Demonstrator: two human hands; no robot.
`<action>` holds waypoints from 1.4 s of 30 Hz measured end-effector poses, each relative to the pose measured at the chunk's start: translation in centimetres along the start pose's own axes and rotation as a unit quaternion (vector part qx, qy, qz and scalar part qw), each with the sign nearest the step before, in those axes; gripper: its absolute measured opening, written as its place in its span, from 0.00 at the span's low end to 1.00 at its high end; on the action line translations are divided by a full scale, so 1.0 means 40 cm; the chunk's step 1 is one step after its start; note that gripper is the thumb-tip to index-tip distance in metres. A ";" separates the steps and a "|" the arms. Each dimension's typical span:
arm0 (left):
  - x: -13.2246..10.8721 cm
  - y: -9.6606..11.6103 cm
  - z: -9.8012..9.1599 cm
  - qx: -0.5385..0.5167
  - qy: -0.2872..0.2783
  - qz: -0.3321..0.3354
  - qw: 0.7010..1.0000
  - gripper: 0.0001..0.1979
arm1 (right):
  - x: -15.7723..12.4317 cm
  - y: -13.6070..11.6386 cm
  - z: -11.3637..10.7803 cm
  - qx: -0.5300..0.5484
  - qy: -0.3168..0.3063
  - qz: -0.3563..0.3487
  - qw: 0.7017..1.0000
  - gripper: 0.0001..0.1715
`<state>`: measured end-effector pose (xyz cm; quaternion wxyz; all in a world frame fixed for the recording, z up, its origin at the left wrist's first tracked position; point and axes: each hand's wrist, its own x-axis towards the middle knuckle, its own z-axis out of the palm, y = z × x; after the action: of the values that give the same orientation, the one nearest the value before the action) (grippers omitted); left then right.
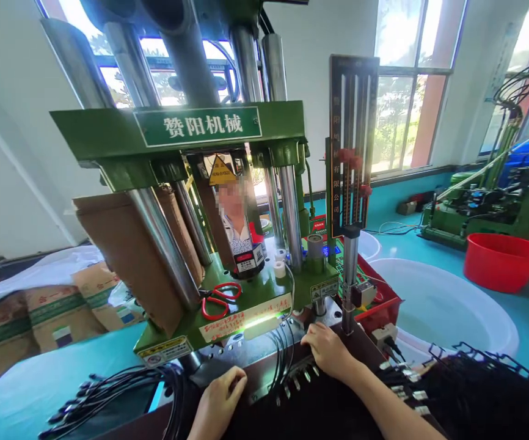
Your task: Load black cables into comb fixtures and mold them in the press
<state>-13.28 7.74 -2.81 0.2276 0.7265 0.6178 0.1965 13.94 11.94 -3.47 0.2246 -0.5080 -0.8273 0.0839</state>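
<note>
My right hand [327, 350] rests palm down on the dark mould plate [241, 353] at the front of the green press [209, 201], its fingers curled over a row of black cables [283, 354] with metal plugs. My left hand [218, 403] lies lower left, fingers bent and pressed against the plate's front edge beside the same cables. Whether either hand pinches a cable is hidden by the fingers.
Red-handled scissors [218, 299] lie on the press base. A bundle of finished black cables [109, 391] hangs at the left, more plugs [406, 385] at the right. White tubs [448, 305] and a red basin [503, 260] stand on the floor right. Paper sacks [40, 318] sit left.
</note>
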 end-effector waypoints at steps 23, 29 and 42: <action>0.000 0.000 0.000 0.014 -0.001 0.008 1.000 0.14 | -0.002 0.003 0.003 0.004 0.000 0.006 1.000 0.18; -0.002 0.000 -0.001 0.004 -0.008 0.005 1.000 0.14 | -0.002 0.010 0.008 0.013 0.012 -0.003 1.000 0.17; -0.003 0.008 -0.004 0.010 0.018 0.000 1.000 0.12 | 0.171 -0.052 -0.035 0.073 0.098 -0.014 0.992 0.15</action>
<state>-13.13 7.58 -2.48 0.2089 0.7252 0.6237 0.2038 10.28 16.85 0.48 0.3425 -0.4841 -0.8000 0.0911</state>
